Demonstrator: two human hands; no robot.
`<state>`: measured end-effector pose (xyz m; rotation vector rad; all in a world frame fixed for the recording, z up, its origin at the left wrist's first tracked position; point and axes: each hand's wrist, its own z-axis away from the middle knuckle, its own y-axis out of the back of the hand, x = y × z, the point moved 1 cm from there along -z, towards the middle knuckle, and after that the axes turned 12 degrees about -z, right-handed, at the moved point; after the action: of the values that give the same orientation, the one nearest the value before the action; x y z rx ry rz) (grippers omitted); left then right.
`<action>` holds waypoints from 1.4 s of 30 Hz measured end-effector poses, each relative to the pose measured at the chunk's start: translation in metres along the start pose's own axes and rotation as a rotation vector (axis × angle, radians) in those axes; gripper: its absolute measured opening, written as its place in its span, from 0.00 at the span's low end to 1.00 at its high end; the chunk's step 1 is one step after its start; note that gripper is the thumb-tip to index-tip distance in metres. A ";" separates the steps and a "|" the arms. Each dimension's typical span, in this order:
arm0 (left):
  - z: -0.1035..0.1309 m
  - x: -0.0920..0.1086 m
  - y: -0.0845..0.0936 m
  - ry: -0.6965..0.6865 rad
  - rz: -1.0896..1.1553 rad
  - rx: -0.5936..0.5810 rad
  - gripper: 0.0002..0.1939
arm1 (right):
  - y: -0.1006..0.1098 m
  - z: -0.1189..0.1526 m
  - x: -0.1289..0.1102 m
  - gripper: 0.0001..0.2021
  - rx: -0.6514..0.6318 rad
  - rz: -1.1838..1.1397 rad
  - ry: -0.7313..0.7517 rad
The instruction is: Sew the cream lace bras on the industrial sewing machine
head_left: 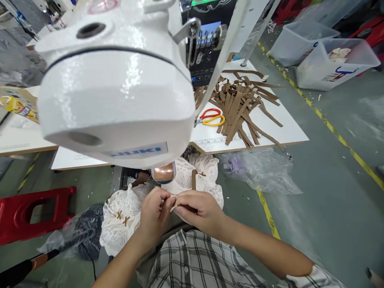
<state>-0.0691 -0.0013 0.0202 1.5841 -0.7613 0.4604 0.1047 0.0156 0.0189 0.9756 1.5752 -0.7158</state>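
My left hand (154, 210) is closed in a pinch at a small pale fabric edge (173, 207), low in front of the sewing machine. Opposite it, my right hand (202, 210) pinches the same edge, and the two sets of fingertips nearly meet. A bit of brown strap shows under the right fingers. Just beyond the hands lies a white lace garment (183, 172) with cup-like parts and a brown strap (193, 180); whether the pinched edge belongs to it is hidden. More white lace (120, 204) with brown cross stitches lies left of my left hand.
The white sewing machine head (120, 88) looms over the hands. Red-and-yellow-handled scissors (211, 117) and a pile of brown straps (237, 104) lie on the white table (288, 130). A red stool (60, 200) stands left; plastic bags and clear bins (333, 76) are right.
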 end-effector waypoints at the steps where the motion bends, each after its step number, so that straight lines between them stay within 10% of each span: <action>1: 0.000 0.000 -0.001 -0.019 0.003 0.014 0.08 | 0.000 0.000 0.000 0.08 0.014 -0.019 -0.011; 9: -0.005 0.003 0.004 0.018 0.040 -0.015 0.07 | 0.018 -0.010 0.000 0.08 0.076 0.044 -0.150; 17: -0.012 0.017 0.022 -0.338 -0.127 0.061 0.08 | 0.033 -0.028 -0.013 0.10 -0.123 0.331 -0.079; 42: -0.020 0.013 0.020 -0.276 -0.396 -0.138 0.13 | 0.033 -0.028 -0.015 0.04 -0.156 0.209 -0.177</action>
<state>-0.0714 0.0147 0.0463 1.6351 -0.6461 -0.0991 0.1209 0.0522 0.0413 0.9194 1.3310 -0.5116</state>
